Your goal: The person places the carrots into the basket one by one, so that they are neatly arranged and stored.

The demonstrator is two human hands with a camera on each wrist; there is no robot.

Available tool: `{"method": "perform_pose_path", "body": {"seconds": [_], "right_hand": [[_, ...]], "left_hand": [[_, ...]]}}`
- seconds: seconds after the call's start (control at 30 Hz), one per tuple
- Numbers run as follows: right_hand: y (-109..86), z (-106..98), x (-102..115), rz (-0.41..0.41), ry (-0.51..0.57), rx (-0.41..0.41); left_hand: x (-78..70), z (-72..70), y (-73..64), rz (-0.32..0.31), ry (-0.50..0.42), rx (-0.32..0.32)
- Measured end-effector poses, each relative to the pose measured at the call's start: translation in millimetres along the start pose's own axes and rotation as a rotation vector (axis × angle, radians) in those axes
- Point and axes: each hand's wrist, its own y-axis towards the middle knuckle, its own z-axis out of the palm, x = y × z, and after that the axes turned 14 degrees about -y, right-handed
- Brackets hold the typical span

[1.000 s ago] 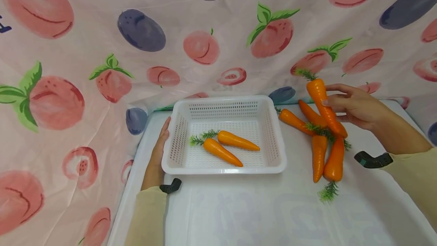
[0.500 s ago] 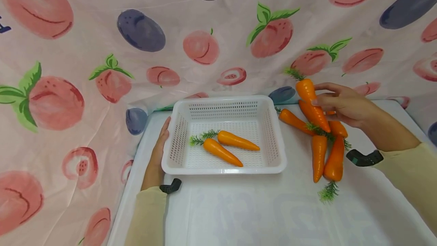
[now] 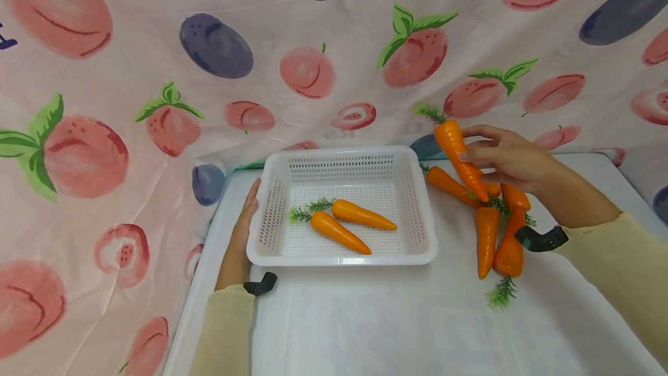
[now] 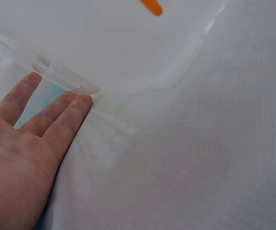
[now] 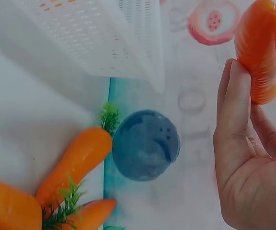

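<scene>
In the head view my right hand pinches an orange carrot with a feathery green top, tilted with its tip down, above a pile of carrots. The right wrist view shows that carrot between thumb and fingers. My left hand rests along the left side of a white perforated basket. In the left wrist view the fingers lie straight, their tips touching the basket wall. Two carrots lie inside the basket, their green tops pointing left.
A white table carries the basket and the pile, which lies just to the basket's right. Behind stands a fruit-printed cloth, which also hangs down at the left. Black wrist devices sit on both sleeves.
My right hand has moved left with the carrot, from over the pile's right part towards the basket. The left hand, the basket and the carrots in it stay put.
</scene>
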Motion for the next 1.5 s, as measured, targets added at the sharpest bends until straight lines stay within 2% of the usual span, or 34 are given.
{"method": "perform_pose_path", "body": {"seconds": [0.47, 0.73, 0.97, 1.27, 1.5], "right_hand": [[8.9, 13, 19, -0.038, 0.017, 0.034], [14.7, 24, 33, -0.043, 0.009, 0.04], [18.7, 32, 41, -0.063, 0.052, 0.07], [24.6, 47, 52, -0.089, 0.04, 0.08], [30.3, 57, 59, -0.086, 0.048, 0.113]], "left_hand": [[-4.4, 7.2, -5.4, -0.018, -0.007, -0.019], [-7.3, 13.5, -11.3, -0.018, -0.088, -0.03], [-5.6, 11.9, -8.3, -0.012, -0.058, -0.031], [-5.7, 10.3, -5.9, -0.004, -0.026, -0.025], [-2.9, 7.7, -5.0, -0.006, -0.05, -0.009]]}}
